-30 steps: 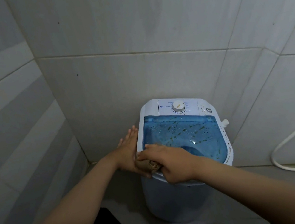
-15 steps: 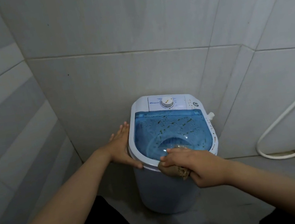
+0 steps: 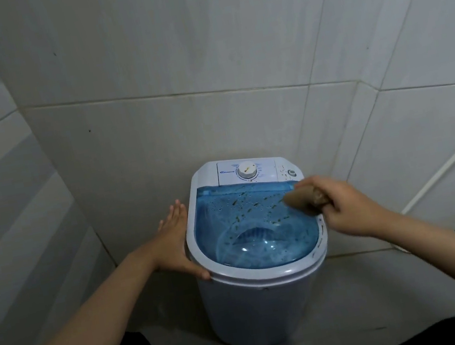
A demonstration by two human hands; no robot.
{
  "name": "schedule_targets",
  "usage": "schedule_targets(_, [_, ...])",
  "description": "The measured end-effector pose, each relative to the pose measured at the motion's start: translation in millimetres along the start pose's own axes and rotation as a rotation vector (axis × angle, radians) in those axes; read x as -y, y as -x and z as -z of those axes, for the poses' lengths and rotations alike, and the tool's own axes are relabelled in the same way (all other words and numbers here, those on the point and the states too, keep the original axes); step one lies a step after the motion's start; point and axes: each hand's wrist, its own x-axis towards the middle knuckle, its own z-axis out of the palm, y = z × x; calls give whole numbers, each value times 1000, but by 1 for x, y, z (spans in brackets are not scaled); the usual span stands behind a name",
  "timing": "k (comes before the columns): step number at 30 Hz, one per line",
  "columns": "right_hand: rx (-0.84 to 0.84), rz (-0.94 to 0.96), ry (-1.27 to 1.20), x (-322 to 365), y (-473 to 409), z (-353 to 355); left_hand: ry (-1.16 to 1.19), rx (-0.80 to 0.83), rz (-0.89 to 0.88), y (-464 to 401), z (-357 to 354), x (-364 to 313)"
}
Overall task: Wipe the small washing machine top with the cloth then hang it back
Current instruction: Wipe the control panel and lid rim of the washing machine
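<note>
While the small washing machine [image 3: 256, 246] stands on the floor in the corner of the tiled walls [image 3: 170, 60], its translucent blue lid [image 3: 255, 225] lies closed, flecked with droplets and small dark-green specks. Behind the lid runs a white control panel [image 3: 246, 173] with a round dial [image 3: 246, 170] at its middle and a smaller knob [image 3: 291, 173] at the right end; a blue brand mark sits left of the dial, but the lettering is too small to read, as are the fine marks around the dial.

The cloth [image 3: 305, 200], a brownish bunched wad, presses on the far right part of the lid near the rim. The right hand [image 3: 344, 206] is closed around it, fingers curled tight, with only the front of the wad showing.

The left hand [image 3: 176, 240] is spread flat, fingers straight and together, against the machine's left side, with the thumb hooked at the white rim [image 3: 256, 275].

To the right, a white hose [image 3: 444, 167] runs along the wall.
</note>
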Motion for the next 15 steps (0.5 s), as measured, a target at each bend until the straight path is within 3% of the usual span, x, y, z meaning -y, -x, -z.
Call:
schedule_targets(3, [-196,-151,2,-16,-35,5,-10,10,-26,0,2,-6])
schedule_targets(6, [-253,-267,56,-37,-67,0,-15,25,-70,2,3,-14])
schedule_targets(11, [-196,-284,128,-57,-107,-17,-79,-5,-68,5,2,-16])
schedule_targets(15, [-27,-245,173,-67,-115,-30,-139,-40,-96,4,4,-19])
